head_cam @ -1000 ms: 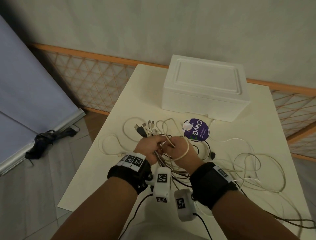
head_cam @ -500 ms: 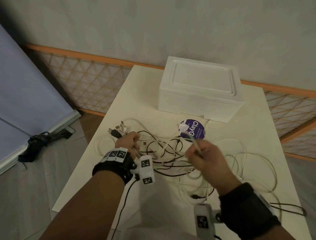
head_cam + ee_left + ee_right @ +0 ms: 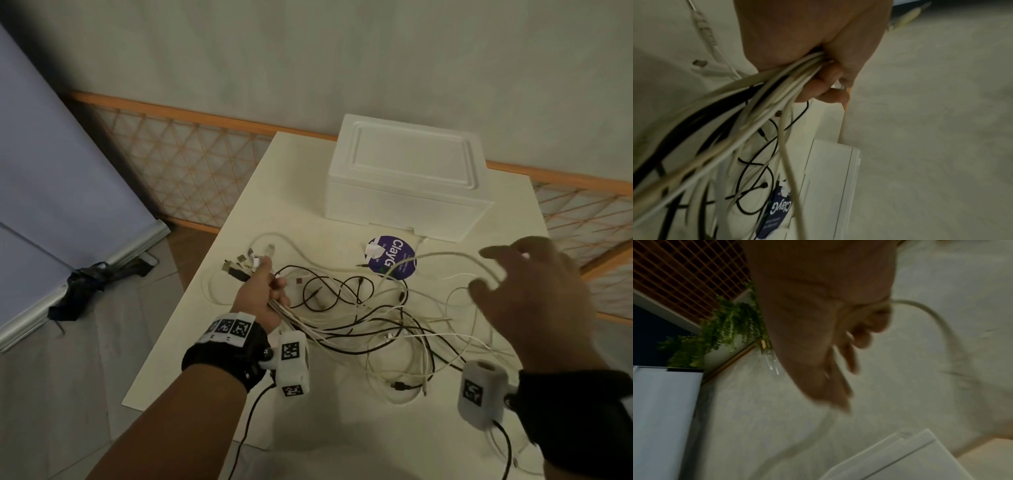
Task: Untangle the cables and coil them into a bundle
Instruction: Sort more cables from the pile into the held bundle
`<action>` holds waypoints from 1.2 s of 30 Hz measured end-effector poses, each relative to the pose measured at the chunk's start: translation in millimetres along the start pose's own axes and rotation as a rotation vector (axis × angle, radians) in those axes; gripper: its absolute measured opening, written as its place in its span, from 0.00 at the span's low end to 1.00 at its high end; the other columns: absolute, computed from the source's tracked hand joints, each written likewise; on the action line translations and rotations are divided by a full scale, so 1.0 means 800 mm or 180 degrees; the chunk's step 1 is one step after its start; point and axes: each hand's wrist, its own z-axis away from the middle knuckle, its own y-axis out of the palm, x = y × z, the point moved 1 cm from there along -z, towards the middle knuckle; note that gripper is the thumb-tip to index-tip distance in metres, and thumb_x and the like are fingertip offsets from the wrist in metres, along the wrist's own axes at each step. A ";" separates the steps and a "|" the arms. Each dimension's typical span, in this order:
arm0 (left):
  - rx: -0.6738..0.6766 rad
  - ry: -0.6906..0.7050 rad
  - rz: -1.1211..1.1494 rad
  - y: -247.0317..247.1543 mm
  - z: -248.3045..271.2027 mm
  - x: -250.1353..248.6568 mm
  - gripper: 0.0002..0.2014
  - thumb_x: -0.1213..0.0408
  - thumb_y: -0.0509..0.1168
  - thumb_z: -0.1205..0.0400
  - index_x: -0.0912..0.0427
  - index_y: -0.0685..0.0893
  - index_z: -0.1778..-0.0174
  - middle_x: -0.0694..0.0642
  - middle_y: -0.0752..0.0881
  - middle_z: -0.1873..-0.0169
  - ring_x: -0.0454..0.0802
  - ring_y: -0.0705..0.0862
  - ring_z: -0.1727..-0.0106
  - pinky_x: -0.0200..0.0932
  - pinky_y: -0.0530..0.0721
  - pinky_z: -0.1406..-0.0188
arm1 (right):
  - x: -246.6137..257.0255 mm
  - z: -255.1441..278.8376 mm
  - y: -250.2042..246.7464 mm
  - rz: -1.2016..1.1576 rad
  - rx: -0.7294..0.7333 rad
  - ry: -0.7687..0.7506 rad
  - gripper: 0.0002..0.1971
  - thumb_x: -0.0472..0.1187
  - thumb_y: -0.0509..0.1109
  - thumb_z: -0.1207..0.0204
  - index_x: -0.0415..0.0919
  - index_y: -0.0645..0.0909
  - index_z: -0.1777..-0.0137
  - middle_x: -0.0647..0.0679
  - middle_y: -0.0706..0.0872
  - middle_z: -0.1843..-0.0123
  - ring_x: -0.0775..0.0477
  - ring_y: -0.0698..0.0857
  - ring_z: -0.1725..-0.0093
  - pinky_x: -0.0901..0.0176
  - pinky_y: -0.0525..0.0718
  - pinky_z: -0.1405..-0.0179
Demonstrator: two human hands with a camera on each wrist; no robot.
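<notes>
Cables (image 3: 359,318), white and black, sprawl in a loose tangle across the white table (image 3: 191,349), on the near side of the foam box (image 3: 407,178). Nearer the viewer and to the left of that box, the left hand (image 3: 262,294) grips a gathered bundle of strands in its fist, plug ends sticking out past the thumb. To the right of the box's near corner, the right hand (image 3: 534,298) hovers with fingers spread wide, one pale cable (image 3: 448,255) looped over them. A purple sticker (image 3: 392,255) lies just beside the box's near edge.
</notes>
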 end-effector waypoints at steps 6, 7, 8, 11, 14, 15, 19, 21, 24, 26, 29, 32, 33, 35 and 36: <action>0.0944 -0.0039 -0.0087 0.008 0.048 0.011 0.10 0.60 0.67 0.19 0.55 0.76 0.65 0.50 0.74 0.80 0.44 0.71 0.81 0.38 0.73 0.74 | 0.105 0.023 0.045 -0.0298 0.1758 -0.1434 0.56 0.59 0.74 0.35 0.46 0.40 0.16 0.45 0.52 0.16 0.44 0.55 0.18 0.45 0.56 0.20; 0.1071 -0.0031 -0.0106 0.011 0.057 0.014 0.12 0.60 0.68 0.20 0.56 0.76 0.68 0.51 0.73 0.80 0.45 0.71 0.80 0.39 0.74 0.74 | 0.131 0.032 0.065 -0.0868 0.2089 -0.1539 0.56 0.59 0.74 0.35 0.46 0.43 0.16 0.46 0.61 0.18 0.45 0.62 0.20 0.47 0.62 0.22; 0.1203 -0.0021 -0.0137 0.013 0.064 0.016 0.14 0.58 0.68 0.21 0.56 0.76 0.70 0.51 0.72 0.81 0.45 0.71 0.80 0.40 0.75 0.75 | 0.154 0.042 0.084 -0.1239 0.2482 -0.1582 0.52 0.58 0.75 0.35 0.46 0.49 0.17 0.48 0.71 0.23 0.46 0.71 0.26 0.48 0.70 0.27; 0.1254 0.0148 -0.0248 0.004 0.075 0.018 0.16 0.56 0.69 0.23 0.54 0.73 0.74 0.50 0.67 0.85 0.45 0.67 0.84 0.40 0.71 0.79 | 0.188 0.064 0.133 -0.1063 0.2959 -0.1897 0.21 0.47 0.74 0.32 0.41 0.75 0.41 0.46 0.85 0.51 0.45 0.84 0.51 0.47 0.84 0.48; 0.0744 0.0246 0.0141 -0.031 0.069 0.014 0.17 0.58 0.66 0.18 0.52 0.70 0.72 0.47 0.61 0.86 0.43 0.59 0.86 0.36 0.64 0.82 | 0.178 0.078 0.149 -0.0663 0.2691 -0.2131 0.09 0.44 0.69 0.30 0.46 0.74 0.52 0.48 0.81 0.58 0.44 0.81 0.56 0.50 0.81 0.57; 0.0543 0.0236 0.0364 -0.046 0.065 0.013 0.18 0.58 0.65 0.18 0.52 0.69 0.73 0.47 0.60 0.85 0.43 0.58 0.86 0.36 0.62 0.83 | 0.171 0.081 0.153 -0.0499 0.2518 -0.2284 0.08 0.46 0.67 0.30 0.48 0.74 0.52 0.50 0.80 0.58 0.44 0.81 0.56 0.51 0.80 0.58; -0.0150 0.0215 0.0767 -0.103 0.047 0.009 0.19 0.58 0.63 0.15 0.52 0.67 0.72 0.47 0.60 0.87 0.43 0.56 0.87 0.34 0.58 0.84 | 0.131 0.081 0.173 -0.0003 0.2357 -0.2381 0.07 0.47 0.64 0.29 0.48 0.76 0.53 0.54 0.77 0.62 0.45 0.81 0.57 0.55 0.76 0.63; -0.0401 0.0223 0.0756 -0.128 0.040 0.008 0.18 0.57 0.61 0.14 0.52 0.67 0.71 0.47 0.60 0.88 0.42 0.55 0.88 0.33 0.57 0.86 | 0.105 0.075 0.187 0.0164 0.2463 -0.2179 0.06 0.46 0.63 0.30 0.48 0.76 0.54 0.53 0.79 0.60 0.46 0.82 0.56 0.55 0.78 0.62; -0.0582 0.0103 0.0766 -0.150 0.031 0.015 0.19 0.58 0.60 0.14 0.52 0.65 0.71 0.47 0.59 0.89 0.42 0.56 0.89 0.31 0.58 0.87 | 0.084 0.066 0.199 0.0230 0.2499 -0.1999 0.11 0.52 0.66 0.31 0.49 0.77 0.52 0.53 0.84 0.54 0.47 0.83 0.51 0.53 0.82 0.55; -0.0577 0.0035 0.0669 -0.153 0.027 0.024 0.19 0.60 0.63 0.16 0.52 0.66 0.71 0.47 0.60 0.88 0.42 0.57 0.89 0.30 0.60 0.87 | 0.087 0.055 0.200 0.0322 0.2787 -0.1944 0.19 0.58 0.73 0.34 0.51 0.77 0.48 0.53 0.83 0.50 0.49 0.82 0.48 0.54 0.80 0.52; -0.0388 0.0026 0.0534 -0.146 0.025 0.031 0.17 0.63 0.66 0.18 0.52 0.68 0.71 0.46 0.61 0.86 0.42 0.59 0.86 0.33 0.63 0.86 | 0.112 0.032 0.179 0.0142 0.3390 -0.1821 0.31 0.64 0.79 0.41 0.53 0.77 0.40 0.55 0.81 0.45 0.51 0.80 0.45 0.55 0.78 0.45; -0.0197 0.0017 0.0519 -0.143 0.022 0.029 0.18 0.64 0.64 0.18 0.52 0.68 0.72 0.47 0.62 0.85 0.42 0.61 0.86 0.34 0.67 0.84 | 0.157 -0.002 0.158 -0.0852 0.2827 -0.1694 0.23 0.63 0.75 0.33 0.53 0.80 0.42 0.57 0.83 0.48 0.55 0.81 0.48 0.61 0.77 0.49; -0.0141 -0.0008 0.0526 -0.142 0.022 0.028 0.16 0.65 0.63 0.17 0.53 0.68 0.71 0.47 0.63 0.84 0.43 0.62 0.85 0.35 0.68 0.83 | 0.176 -0.013 0.158 -0.1197 0.2425 -0.1614 0.16 0.59 0.72 0.28 0.51 0.82 0.47 0.55 0.85 0.51 0.53 0.82 0.52 0.60 0.78 0.52; -0.0030 -0.0066 0.0541 -0.141 0.022 0.026 0.14 0.67 0.59 0.18 0.54 0.69 0.70 0.48 0.63 0.82 0.44 0.63 0.83 0.38 0.70 0.79 | 0.211 -0.035 0.172 -0.1665 0.1774 -0.1323 0.08 0.45 0.66 0.20 0.45 0.83 0.48 0.47 0.87 0.53 0.46 0.85 0.52 0.54 0.83 0.50; 0.0023 -0.0092 0.0551 -0.140 0.022 0.025 0.13 0.68 0.58 0.18 0.55 0.69 0.70 0.49 0.64 0.80 0.45 0.64 0.82 0.40 0.70 0.77 | 0.225 -0.044 0.184 -0.1859 0.1625 -0.1155 0.09 0.40 0.63 0.19 0.43 0.83 0.46 0.44 0.88 0.52 0.42 0.85 0.51 0.48 0.84 0.47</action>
